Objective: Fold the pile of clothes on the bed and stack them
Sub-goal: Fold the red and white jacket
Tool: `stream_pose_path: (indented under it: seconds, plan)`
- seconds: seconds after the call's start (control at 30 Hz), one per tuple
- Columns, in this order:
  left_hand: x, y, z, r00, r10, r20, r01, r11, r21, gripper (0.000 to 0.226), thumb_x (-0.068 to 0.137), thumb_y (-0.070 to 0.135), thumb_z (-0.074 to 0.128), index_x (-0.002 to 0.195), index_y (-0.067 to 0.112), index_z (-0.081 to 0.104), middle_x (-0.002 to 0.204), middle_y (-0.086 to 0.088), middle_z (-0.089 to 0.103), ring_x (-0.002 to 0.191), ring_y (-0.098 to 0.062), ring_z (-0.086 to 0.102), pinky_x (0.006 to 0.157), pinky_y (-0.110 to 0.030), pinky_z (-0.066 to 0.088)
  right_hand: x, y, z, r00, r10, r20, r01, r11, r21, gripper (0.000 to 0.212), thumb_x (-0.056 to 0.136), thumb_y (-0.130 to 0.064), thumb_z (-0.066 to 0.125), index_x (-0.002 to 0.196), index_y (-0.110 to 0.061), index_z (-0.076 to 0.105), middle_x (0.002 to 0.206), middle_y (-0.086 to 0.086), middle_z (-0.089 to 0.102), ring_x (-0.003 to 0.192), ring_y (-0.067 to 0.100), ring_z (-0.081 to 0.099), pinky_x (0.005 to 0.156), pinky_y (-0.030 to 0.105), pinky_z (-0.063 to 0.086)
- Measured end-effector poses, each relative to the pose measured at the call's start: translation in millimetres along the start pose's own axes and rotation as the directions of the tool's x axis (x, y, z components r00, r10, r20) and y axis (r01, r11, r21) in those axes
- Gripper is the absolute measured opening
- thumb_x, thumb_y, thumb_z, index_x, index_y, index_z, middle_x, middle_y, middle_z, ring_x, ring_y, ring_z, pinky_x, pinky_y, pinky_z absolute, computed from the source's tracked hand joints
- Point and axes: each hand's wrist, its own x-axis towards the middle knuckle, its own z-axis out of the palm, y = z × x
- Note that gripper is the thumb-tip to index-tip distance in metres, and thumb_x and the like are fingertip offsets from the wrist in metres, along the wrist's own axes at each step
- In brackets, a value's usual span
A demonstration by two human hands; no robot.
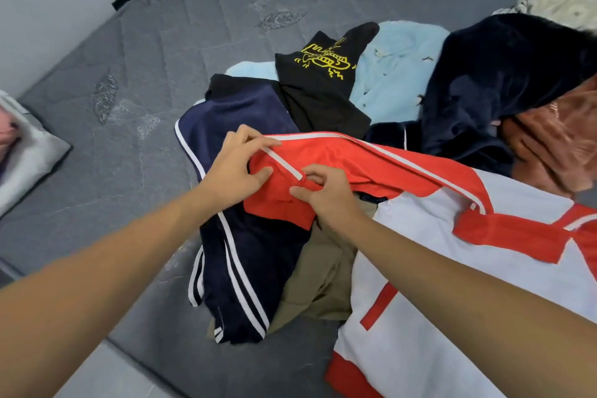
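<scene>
I have the red sleeve [339,165] of the jacket [436,268] in both hands. It is smooth, slightly shiny cloth, red with a narrow white stripe along its length, and it bunches into soft folds where I grip it. My left hand [237,165] pinches the cuff end, thumb under the fabric and fingers curled over the stripe. My right hand [323,194] pinches a small fold just beside it, thumb and forefinger closed on the red cloth near the stripe's end. The sleeve runs from my hands away to the right and slightly toward me, its long axis slanting down to the shoulder, where it joins the white body of the jacket. That body lies flat at the lower right, white panels with red trim, under my right forearm.

Under the sleeve lies the pile. Navy track pants [232,236] with white side stripes lie crumpled below my left hand, soft and matte. Beside them is a khaki garment [319,278], stiffer-looking. Farther off sit a black shirt [323,84] with a yellow line drawing, a fluffy pale blue piece [394,74], a dark navy velvety heap [504,81] and something glossy brown [555,139]. All rest on the grey quilted mattress [145,81], stitched in diamond lines with leaf motifs.
</scene>
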Motion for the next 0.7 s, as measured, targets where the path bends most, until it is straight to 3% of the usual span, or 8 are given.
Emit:
stream_pose_path:
  seconds: [0.1,0.2,0.27,0.33,0.4,0.47,0.63,0.7]
  plan:
    - [26,35,18,0.975,0.110,0.192,-0.131,0.986,0.100,0.050,0.085,0.025,0.079,0.133,0.024,0.067,0.133,0.006,0.058,0.121,-0.020,0.045,0.111,-0.036,0.034,-17,12,-63,1.000,0.004,0.004,-0.004,1.000,-0.024,0.029,0.080,-0.001,0.086,0.107,-0.001,0.076,0.108,0.012,0.076,0.105,0.025,0.071,0.098,0.041,0.057]
    - [51,87,50,0.913,0.029,0.406,-0.158,0.945,0.287,0.041,0.080,0.049,0.068,0.102,0.015,0.074,0.098,-0.001,0.072,0.096,-0.026,0.060,0.093,-0.045,0.048,-38,26,-136,0.998,0.004,-0.066,-0.006,1.000,-0.017,0.026,0.078,-0.002,0.087,0.101,-0.005,0.077,0.094,0.001,0.075,0.089,0.011,0.069,0.088,0.030,0.057]
    - [64,121,78,0.871,0.007,0.491,-0.156,0.952,0.262,0.034,0.084,0.045,0.070,0.077,0.012,0.065,0.073,-0.005,0.064,0.072,-0.027,0.057,0.075,-0.046,0.049,-55,39,-189,0.989,0.020,-0.146,-0.023,1.000,-0.015,0.024,0.077,-0.004,0.089,0.095,-0.012,0.076,0.085,-0.008,0.070,0.080,0.001,0.064,0.082,0.019,0.053]
    - [74,153,109,0.848,0.027,0.529,-0.159,0.965,0.207,0.038,0.089,0.030,0.078,0.063,0.020,0.053,0.060,0.004,0.052,0.060,-0.019,0.048,0.064,-0.039,0.045,-76,56,-248,0.975,0.030,-0.221,-0.030,1.000,0.006,0.024,0.076,-0.005,0.090,0.093,-0.014,0.075,0.086,-0.008,0.068,0.078,-0.003,0.062,0.079,0.014,0.050]
    - [82,189,144,0.847,0.054,0.528,-0.169,0.971,0.172,0.040,0.091,0.026,0.079,0.061,0.023,0.054,0.057,0.009,0.048,0.057,-0.010,0.043,0.060,-0.032,0.037,-102,77,-308,0.954,0.037,-0.299,-0.036,0.999,0.010,0.023,0.076,-0.004,0.090,0.092,-0.011,0.074,0.088,-0.003,0.068,0.077,-0.002,0.061,0.077,0.014,0.049]
    - [88,232,184,0.840,0.097,0.534,-0.163,0.984,0.077,0.035,0.093,0.023,0.078,0.065,0.014,0.060,0.060,0.009,0.047,0.057,-0.007,0.039,0.060,-0.032,0.035,-132,100,-365,0.919,0.057,-0.391,-0.055,0.998,0.017,0.025,0.075,-0.003,0.090,0.091,-0.013,0.073,0.087,-0.004,0.067,0.079,0.000,0.061,0.077,0.015,0.049]
    - [99,363,300,0.825,0.184,0.535,-0.160,0.983,-0.092,0.021,0.097,0.024,0.074,0.080,0.013,0.074,0.073,-0.011,0.070,0.067,-0.012,0.056,0.066,-0.032,0.046,-212,161,-497,0.809,0.119,-0.576,-0.095,0.993,0.072,0.027,0.076,-0.003,0.089,0.095,-0.012,0.073,0.090,-0.003,0.068,0.086,0.010,0.061,0.084,0.031,0.051]
    - [103,414,348,0.810,0.229,0.540,-0.180,0.973,-0.142,0.022,0.096,0.024,0.075,0.081,0.009,0.075,0.075,-0.015,0.070,0.070,-0.013,0.057,0.068,-0.033,0.046,-243,187,-547,0.762,0.136,-0.633,-0.115,0.991,0.074,0.027,0.076,-0.005,0.090,0.097,-0.009,0.074,0.092,0.000,0.069,0.088,0.012,0.060,0.085,0.033,0.051]
